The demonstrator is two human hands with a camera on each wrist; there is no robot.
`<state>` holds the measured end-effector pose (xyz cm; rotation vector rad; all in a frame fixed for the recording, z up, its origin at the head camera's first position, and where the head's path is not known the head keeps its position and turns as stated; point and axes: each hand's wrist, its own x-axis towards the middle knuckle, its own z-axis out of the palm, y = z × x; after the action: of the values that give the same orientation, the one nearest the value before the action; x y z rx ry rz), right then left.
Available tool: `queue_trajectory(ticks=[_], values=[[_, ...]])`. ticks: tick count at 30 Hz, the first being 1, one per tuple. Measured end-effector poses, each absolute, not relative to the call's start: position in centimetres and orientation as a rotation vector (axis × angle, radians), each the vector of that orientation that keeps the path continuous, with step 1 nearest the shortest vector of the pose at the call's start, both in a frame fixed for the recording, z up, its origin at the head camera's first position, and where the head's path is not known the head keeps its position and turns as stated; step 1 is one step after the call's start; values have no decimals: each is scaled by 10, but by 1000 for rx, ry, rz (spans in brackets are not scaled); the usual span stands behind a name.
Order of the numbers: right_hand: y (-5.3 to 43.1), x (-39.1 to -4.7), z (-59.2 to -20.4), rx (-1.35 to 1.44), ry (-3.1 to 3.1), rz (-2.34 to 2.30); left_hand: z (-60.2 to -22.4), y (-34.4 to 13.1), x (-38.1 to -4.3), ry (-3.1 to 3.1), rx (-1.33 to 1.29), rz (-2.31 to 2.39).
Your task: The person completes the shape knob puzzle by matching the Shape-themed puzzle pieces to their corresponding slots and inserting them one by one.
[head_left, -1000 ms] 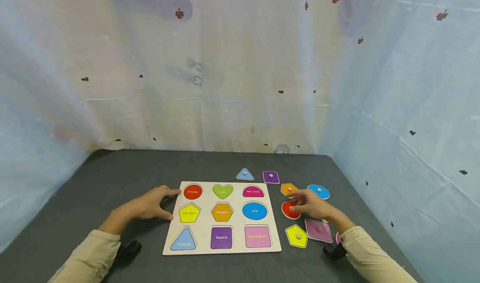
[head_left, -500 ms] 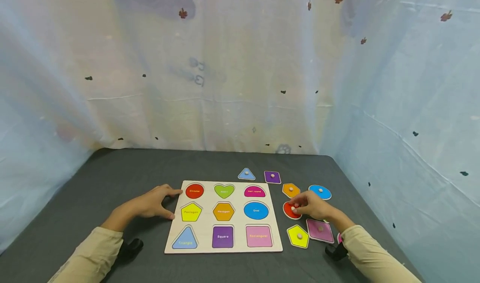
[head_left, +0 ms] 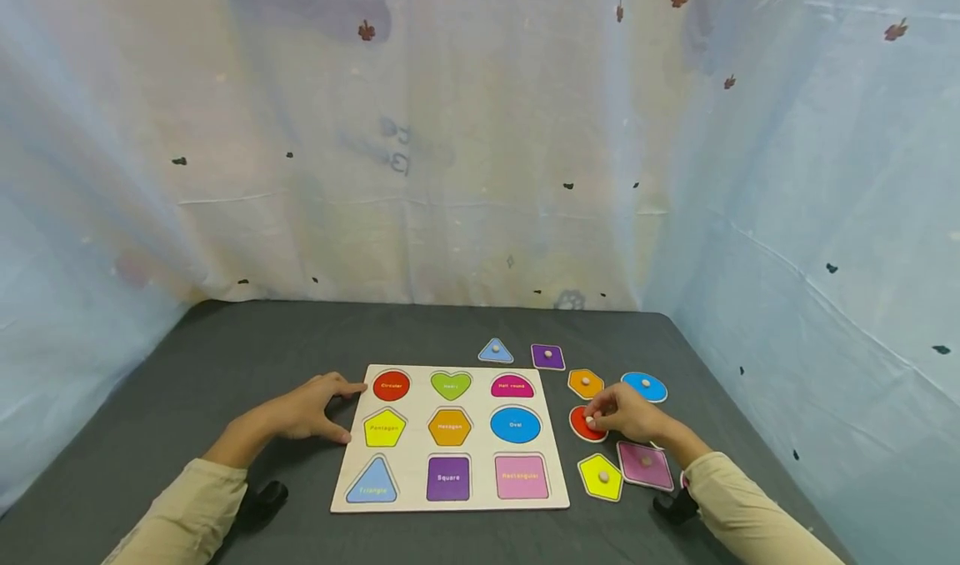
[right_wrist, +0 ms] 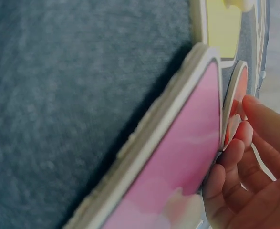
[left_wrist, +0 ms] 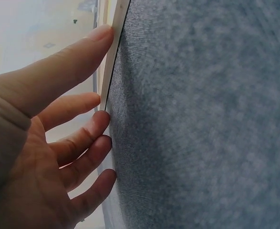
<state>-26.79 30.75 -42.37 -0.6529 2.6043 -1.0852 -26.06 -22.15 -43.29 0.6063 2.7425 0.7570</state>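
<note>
A white puzzle board with several printed shapes lies on the dark table. My left hand touches its left edge, index fingertip near the far corner and thumb lower down. In the left wrist view the thumb rests against the board's edge, with the fingers spread and relaxed. On the right, my right hand pinches the knob of a red circular puzzle piece. Seen from the right wrist, thumb and fingers close on that knob, which they mostly hide. The red piece lies on the table beside the board.
Around the right hand lie a yellow pentagon piece, a pink rectangle piece, an orange hexagon piece and a blue oval piece. Behind the board are a light blue triangle piece and a purple square piece.
My right hand's fingers have come in from just above the red circular piece and now pinch its knob. The left hand stays at the board's edge. The head view shifts slightly.
</note>
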Motion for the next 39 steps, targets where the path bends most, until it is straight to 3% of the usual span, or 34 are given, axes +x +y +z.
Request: queue_trajectory(ticks=[16, 39], values=[[288, -276, -406, -771, 2652, -1047, -430, -221, -258, 2748, 567, 741], [222, -286, -396, -814, 2613, -1057, -431, -218, -260, 2752, 527, 705]])
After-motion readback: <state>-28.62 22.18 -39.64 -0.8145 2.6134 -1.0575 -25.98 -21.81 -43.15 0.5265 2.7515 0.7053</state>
